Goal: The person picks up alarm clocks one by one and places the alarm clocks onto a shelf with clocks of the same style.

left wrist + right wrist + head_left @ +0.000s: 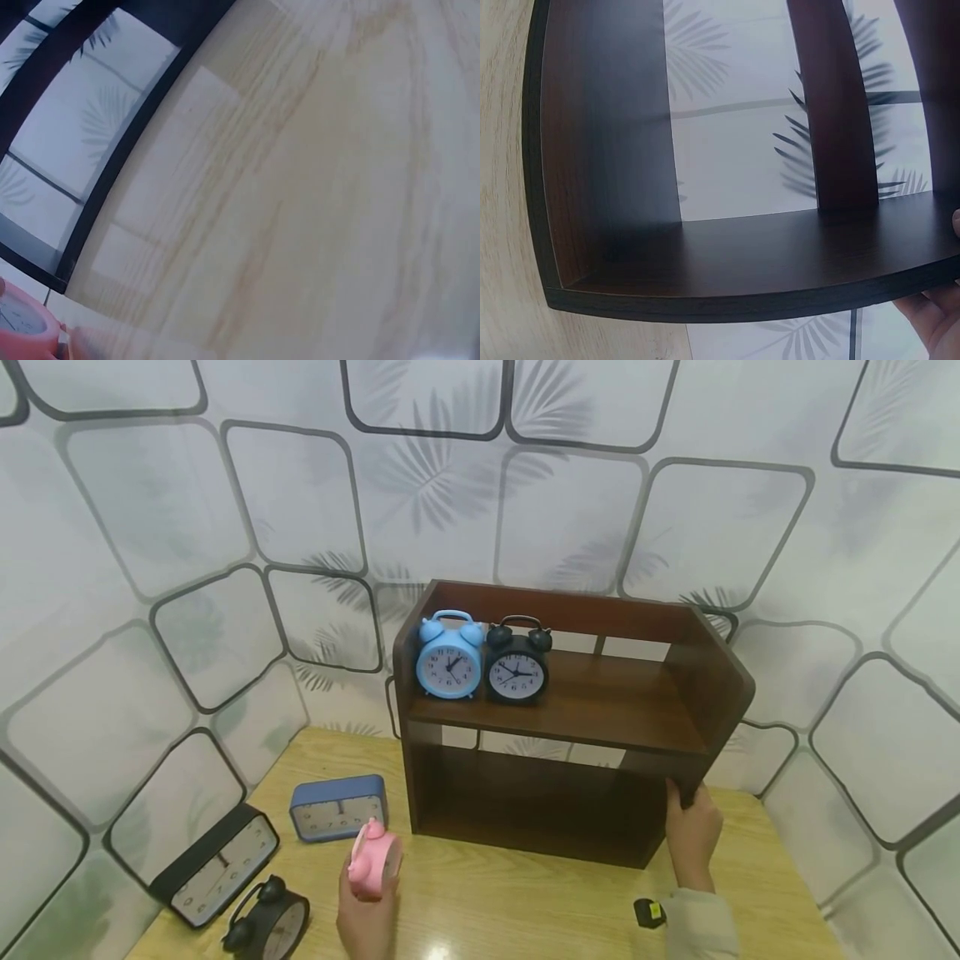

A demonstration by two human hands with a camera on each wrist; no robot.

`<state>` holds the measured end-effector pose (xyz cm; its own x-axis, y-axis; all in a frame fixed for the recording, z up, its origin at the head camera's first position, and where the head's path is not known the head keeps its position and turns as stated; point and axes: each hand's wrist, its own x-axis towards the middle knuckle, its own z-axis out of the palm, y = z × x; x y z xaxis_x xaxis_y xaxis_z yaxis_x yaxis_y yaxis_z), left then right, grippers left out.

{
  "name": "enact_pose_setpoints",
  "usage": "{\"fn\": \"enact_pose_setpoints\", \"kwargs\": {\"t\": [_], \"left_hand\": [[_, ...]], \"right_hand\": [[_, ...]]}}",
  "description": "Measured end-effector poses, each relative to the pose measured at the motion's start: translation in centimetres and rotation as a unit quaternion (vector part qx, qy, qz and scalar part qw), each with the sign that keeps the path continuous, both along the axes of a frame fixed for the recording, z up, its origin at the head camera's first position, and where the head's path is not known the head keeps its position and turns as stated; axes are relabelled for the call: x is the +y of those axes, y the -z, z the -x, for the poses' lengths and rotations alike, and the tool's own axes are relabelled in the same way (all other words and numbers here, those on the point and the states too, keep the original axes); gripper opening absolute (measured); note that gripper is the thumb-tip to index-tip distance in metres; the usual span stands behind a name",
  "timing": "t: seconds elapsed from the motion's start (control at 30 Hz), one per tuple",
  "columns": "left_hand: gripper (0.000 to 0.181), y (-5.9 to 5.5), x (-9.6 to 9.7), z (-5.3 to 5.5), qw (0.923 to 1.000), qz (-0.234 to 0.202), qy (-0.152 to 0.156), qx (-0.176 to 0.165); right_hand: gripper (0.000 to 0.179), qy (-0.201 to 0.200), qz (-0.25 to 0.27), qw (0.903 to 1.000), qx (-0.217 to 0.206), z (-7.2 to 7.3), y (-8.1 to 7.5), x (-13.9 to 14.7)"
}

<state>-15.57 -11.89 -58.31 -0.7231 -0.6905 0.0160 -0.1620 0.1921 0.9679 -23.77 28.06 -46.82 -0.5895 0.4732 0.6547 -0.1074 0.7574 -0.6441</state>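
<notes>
My left hand (367, 917) grips a small pink twin-bell alarm clock (375, 860) above the table, in front of the shelf's lower left corner. The clock's pink rim (46, 343) shows at the bottom left of the left wrist view. My right hand (692, 833) holds the right side panel of a dark brown two-tier shelf (555, 853), thumb on the inner side; fingers (928, 319) show beneath the panel in the right wrist view. On the upper tier, at the left, a light blue twin-bell clock (450, 668) stands beside a black twin-bell clock (517, 675).
Left of the shelf stand a blue rectangular clock (337, 810), a black rectangular clock (217, 864) and another black twin-bell clock (270, 922) on the wooden table (510, 910). A small black object with a yellow-green patch (648, 912) lies near my right sleeve. Patterned walls (435, 527) stand behind.
</notes>
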Motion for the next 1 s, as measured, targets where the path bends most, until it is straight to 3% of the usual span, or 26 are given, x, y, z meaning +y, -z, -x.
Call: {"fn": "enact_pose_setpoints", "kwargs": {"t": [0.1, 0.2, 0.33, 0.43, 0.73, 1.0], "left_hand": [[0.09, 0.0, 0.0, 0.2, 0.9999, 0.003, 0.001, 0.013], [0.099, -0.3, 0.0, 0.5, 0.999, -0.025, 0.011, 0.035], [0.099, -0.4, 0.2, 0.9, 0.9941, -0.087, 0.019, 0.061], [0.094, -0.5, 0.3, 1.1, 0.9921, -0.105, 0.015, 0.067], [0.083, -0.7, 0.5, 1.1, 0.9933, -0.09, -0.005, 0.072], [0.065, 0.2, 0.6, 1.4, 0.9925, -0.069, -0.034, 0.095]], "right_hand": [[0.023, 0.001, 0.0, 1.0, -0.002, 0.0, 0.0, 0.1], [0.024, 0.002, 0.001, 1.0, -0.003, 0.1, 0.0, 0.1], [0.024, 0.004, 0.004, 1.0, -0.005, 0.2, 0.1, 0.1], [0.025, 0.006, 0.006, 0.9999, -0.008, 0.1, 0.2, 0.1], [0.024, 0.004, 0.006, 1.0, -0.005, 0.1, 0.3, 0.1], [0.023, -0.001, -0.002, 1.0, 0.007, 0.2, 0.4, 0.2]]}}
